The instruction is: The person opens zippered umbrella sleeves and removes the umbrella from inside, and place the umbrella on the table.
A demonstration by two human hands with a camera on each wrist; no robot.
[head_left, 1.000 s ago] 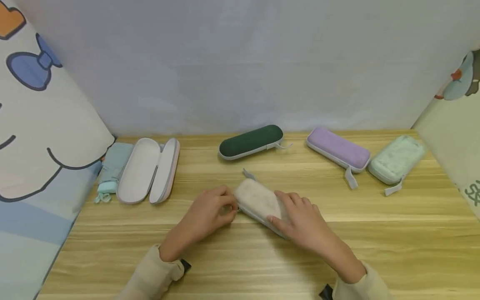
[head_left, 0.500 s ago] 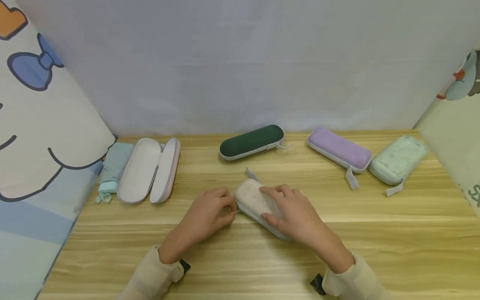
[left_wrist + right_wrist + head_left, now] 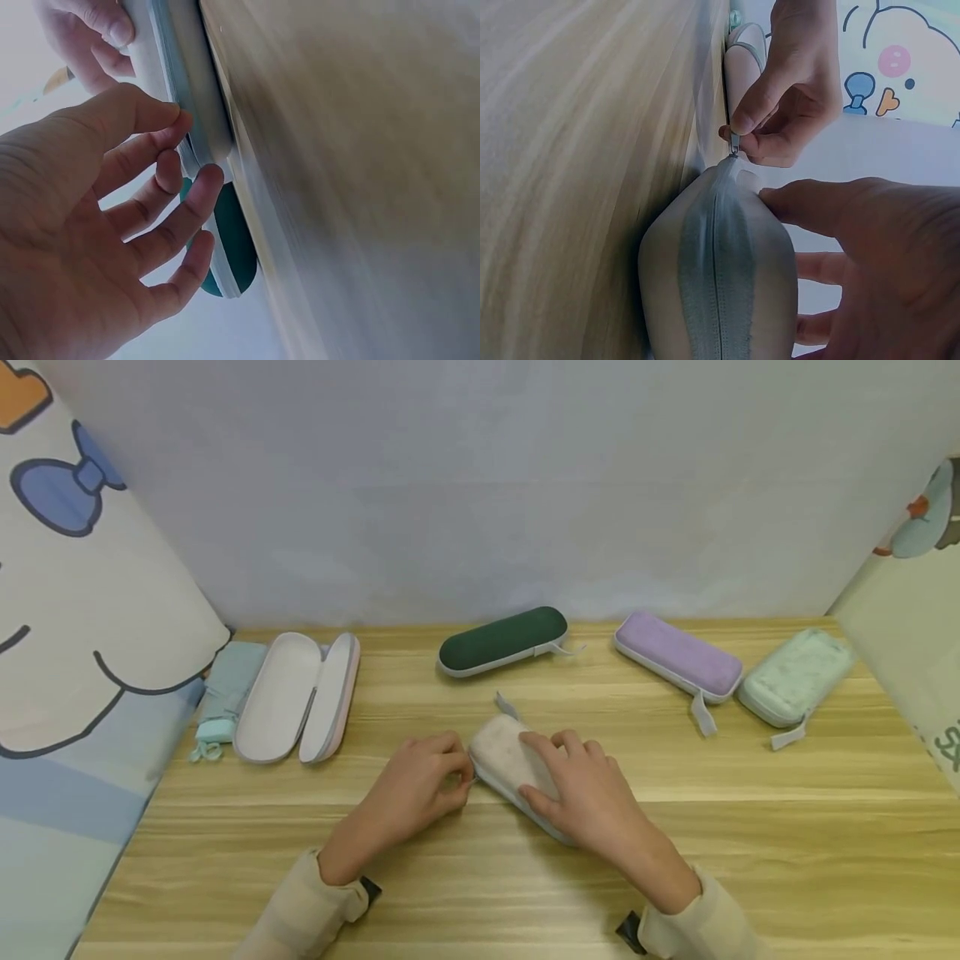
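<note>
Cream case (image 3: 502, 747) between the hands, long axis ten-thirty to four-thirty. Left hand (image 3: 412, 781) at its nine o'clock, pinching the zip pull (image 3: 735, 141); right hand (image 3: 592, 789) at four, gripping across the body. Both touching, neither nearer. I can read no brands, labels or writing.

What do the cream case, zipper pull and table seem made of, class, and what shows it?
Cream case: probably suede-like fabric, matte, with a faintly mottled surface.
Zipper pull: likely metal, judging by its grey sheen.
Table: wood or wood-look laminate, smooth, with streaky grain; the look leaves it open.
</note>
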